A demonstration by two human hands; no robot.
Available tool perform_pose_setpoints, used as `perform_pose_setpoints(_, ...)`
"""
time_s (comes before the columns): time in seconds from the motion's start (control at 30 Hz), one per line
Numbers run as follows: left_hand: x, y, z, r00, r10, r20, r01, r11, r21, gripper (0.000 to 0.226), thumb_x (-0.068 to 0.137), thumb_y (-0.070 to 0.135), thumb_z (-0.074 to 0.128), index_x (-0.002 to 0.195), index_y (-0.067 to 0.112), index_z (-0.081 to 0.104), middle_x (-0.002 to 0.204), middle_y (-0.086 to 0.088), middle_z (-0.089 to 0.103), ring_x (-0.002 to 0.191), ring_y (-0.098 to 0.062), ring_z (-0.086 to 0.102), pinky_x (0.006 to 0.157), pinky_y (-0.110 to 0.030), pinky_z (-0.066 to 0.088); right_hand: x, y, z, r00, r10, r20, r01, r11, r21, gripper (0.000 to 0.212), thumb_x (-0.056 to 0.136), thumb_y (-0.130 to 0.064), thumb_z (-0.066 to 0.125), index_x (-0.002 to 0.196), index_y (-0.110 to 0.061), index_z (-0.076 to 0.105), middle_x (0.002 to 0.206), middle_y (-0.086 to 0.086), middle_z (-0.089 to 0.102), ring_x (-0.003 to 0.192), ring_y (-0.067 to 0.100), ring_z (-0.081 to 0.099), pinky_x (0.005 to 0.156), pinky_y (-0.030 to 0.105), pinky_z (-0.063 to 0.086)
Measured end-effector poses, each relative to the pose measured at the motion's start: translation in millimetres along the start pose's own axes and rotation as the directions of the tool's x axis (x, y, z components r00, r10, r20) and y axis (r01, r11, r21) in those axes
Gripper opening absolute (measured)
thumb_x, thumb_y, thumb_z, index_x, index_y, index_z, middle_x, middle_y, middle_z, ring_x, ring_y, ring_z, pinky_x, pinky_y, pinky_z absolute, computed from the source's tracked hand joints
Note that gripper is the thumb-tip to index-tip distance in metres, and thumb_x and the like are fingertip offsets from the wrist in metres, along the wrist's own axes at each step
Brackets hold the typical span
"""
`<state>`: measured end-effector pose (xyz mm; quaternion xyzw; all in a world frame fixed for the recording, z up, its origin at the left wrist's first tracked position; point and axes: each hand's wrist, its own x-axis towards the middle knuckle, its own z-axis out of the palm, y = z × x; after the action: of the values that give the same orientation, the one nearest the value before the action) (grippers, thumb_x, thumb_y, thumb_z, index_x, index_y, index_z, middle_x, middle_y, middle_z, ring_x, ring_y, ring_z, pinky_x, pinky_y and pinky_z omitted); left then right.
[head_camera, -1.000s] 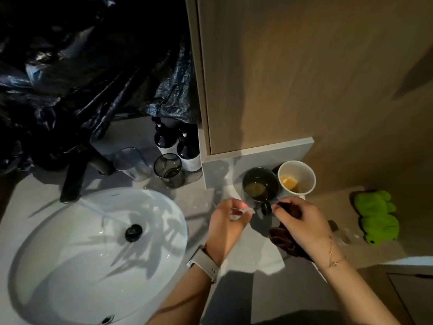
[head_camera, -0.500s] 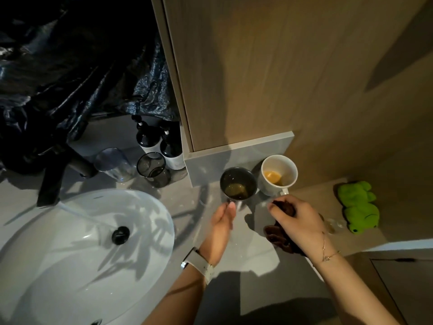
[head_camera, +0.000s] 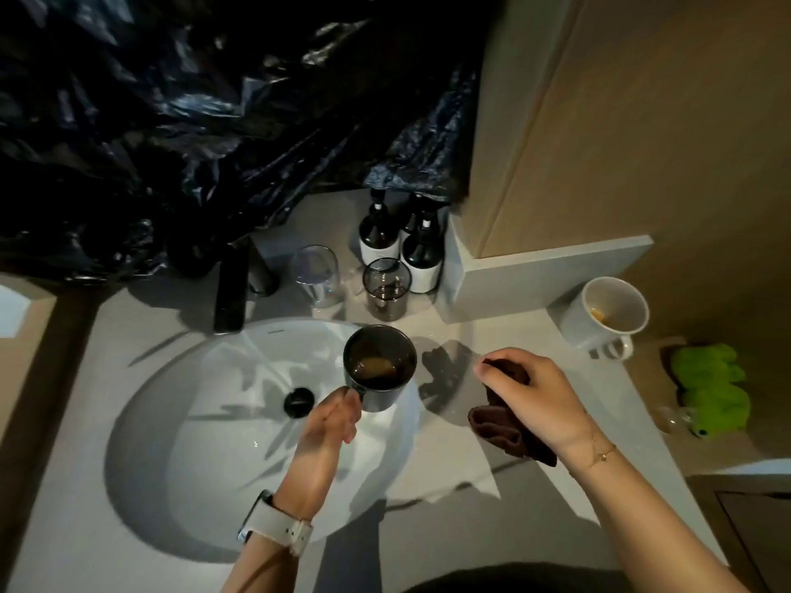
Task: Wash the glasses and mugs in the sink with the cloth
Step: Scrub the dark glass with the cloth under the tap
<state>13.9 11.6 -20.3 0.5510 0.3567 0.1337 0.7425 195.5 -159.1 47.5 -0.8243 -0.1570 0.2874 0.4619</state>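
Observation:
My left hand grips the handle of a dark mug and holds it upright over the right part of the white oval sink; brownish liquid sits inside it. My right hand is closed on a dark brown cloth above the counter, just right of the sink. A white mug with a yellow residue stands on the counter at the right. A clear glass and a smoky dark glass stand behind the sink.
A black faucet reaches over the sink's back rim, and a black drain plug sits in the basin. Two dark pump bottles stand by the wooden cabinet. Black plastic sheeting hangs behind. A green plush toy lies at the right.
My left hand took the dark mug by its handle and carried it left from beside the white mug to over the sink. The right hand kept the cloth.

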Motion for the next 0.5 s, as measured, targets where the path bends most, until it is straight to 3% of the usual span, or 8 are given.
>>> perform_pose_setpoints(0.07, -1.9, 3.6, -22.5, 0.998, -0.029, -0.046, 0.028, 0.999, -0.032, 0.02, 0.086, 0.03, 0.055, 0.07, 0.02, 0.048, 0.066, 0.006, 0.039, 0.06, -0.008, 0.033, 0.062, -0.027, 0.027, -0.5, -14.8, 25.7, 0.999, -0.002, 0.034, 0.002, 1.0, 0.0, 0.007, 0.086, -0.028, 0.067, 0.084, -0.023, 0.072, 0.081, -0.006, 0.071, 0.08, 0.006, 0.065, 0.076, 0.022, 0.049)
perform_pose_setpoints(0.2, 0.5, -7.1, -82.2, 0.996, -0.02, -0.092, 0.017, 0.999, -0.027, 0.033, 0.102, 0.015, 0.05, 0.072, 0.019, 0.038, 0.065, 0.006, 0.031, 0.061, -0.011, 0.027, 0.058, -0.024, 0.026, 5.3, -42.6, 89.5, 0.998, 0.008, 0.068, -0.006, 0.999, -0.031, 0.004, 0.085, -0.028, 0.068, 0.085, -0.024, 0.07, 0.076, -0.005, 0.069, 0.075, 0.009, 0.064, 0.072, 0.019, 0.048)
perform_pose_setpoints(0.33, 9.2, -11.2, -132.4, 0.993, -0.011, -0.12, 0.013, 1.0, 0.008, 0.037, 0.09, 0.038, 0.061, 0.058, 0.032, 0.045, 0.064, 0.008, 0.03, 0.06, -0.008, 0.029, 0.06, -0.021, 0.029, 13.1, -61.9, 142.2, 0.997, -0.005, 0.074, 0.008, 0.999, -0.041, 0.005, 0.083, -0.026, 0.071, 0.082, -0.021, 0.071, 0.076, -0.003, 0.07, 0.073, 0.008, 0.063, 0.068, 0.014, 0.045)
perform_pose_setpoints(0.43, 25.5, -15.3, -158.7, 0.992, 0.012, -0.128, -0.003, 0.998, 0.067, 0.042, 0.099, 0.025, 0.056, 0.059, 0.031, 0.045, 0.065, 0.007, 0.032, 0.062, -0.009, 0.031, 0.063, -0.026, 0.029, 18.7, -71.5, 170.4, 0.997, 0.032, 0.068, -0.031, 0.999, -0.02, 0.008, 0.084, -0.026, 0.07, 0.081, -0.019, 0.069, 0.072, 0.009, 0.065, 0.06, 0.009, 0.058, 0.056, 0.015, 0.046)
perform_pose_setpoints(0.5, 35.4, -13.8, -169.2, 0.995, 0.009, -0.097, 0.001, 0.995, 0.104, 0.034, 0.098, 0.026, 0.052, 0.065, 0.025, 0.043, 0.066, 0.007, 0.034, 0.061, -0.009, 0.03, 0.063, -0.027, 0.028, 21.5, -75.7, 183.6, 0.992, 0.097, 0.076, -0.098, 0.995, 0.01, 0.01, 0.086, -0.027, 0.067, 0.084, -0.016, 0.067, 0.07, 0.013, 0.061, 0.051, 0.007, 0.056, 0.046, 0.013, 0.045)
